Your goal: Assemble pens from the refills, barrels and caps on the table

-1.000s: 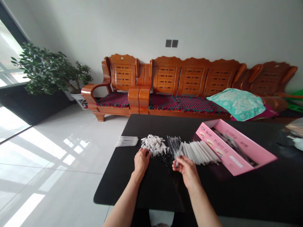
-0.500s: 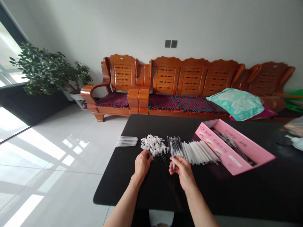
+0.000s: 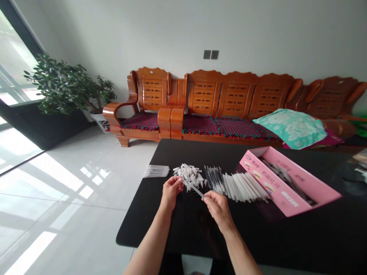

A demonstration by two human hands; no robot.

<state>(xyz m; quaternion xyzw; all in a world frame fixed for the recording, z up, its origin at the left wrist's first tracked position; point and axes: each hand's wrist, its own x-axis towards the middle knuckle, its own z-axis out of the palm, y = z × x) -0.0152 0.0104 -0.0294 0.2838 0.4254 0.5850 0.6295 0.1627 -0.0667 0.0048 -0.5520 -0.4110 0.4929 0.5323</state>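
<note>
1. Right hand (image 3: 218,211): fingers pinched shut on a slim translucent pen tube (image 3: 196,190), tube angled up-left out of the grip, far end at the left hand
2. Left hand (image 3: 171,193): fingers curled, just in front of the pile, meeting the tube's far end; can't tell if it grips anything, fingers hide it
3. White plastic pen parts (image 3: 189,175): loose pile, just past the left hand
4. Black-tipped pen refills (image 3: 213,178): fanned bunch, just past the right hand
5. White pen barrels (image 3: 243,187): fanned row right of the refills, up-right of the right hand
6. Short stack of white tubes (image 3: 156,171): lying parallel, left of the pile, beyond the left hand
7. Pink cardboard box (image 3: 275,160): open, angled, far right of the right hand, dark pens inside
8. Black table (image 3: 258,236): under both hands and all the parts
9. Wooden sofa (image 3: 237,91): beyond the table, teal floral cloth (image 3: 289,128) on its seat
10. Potted plant (image 3: 65,88): far left of the grip, by the window
</note>
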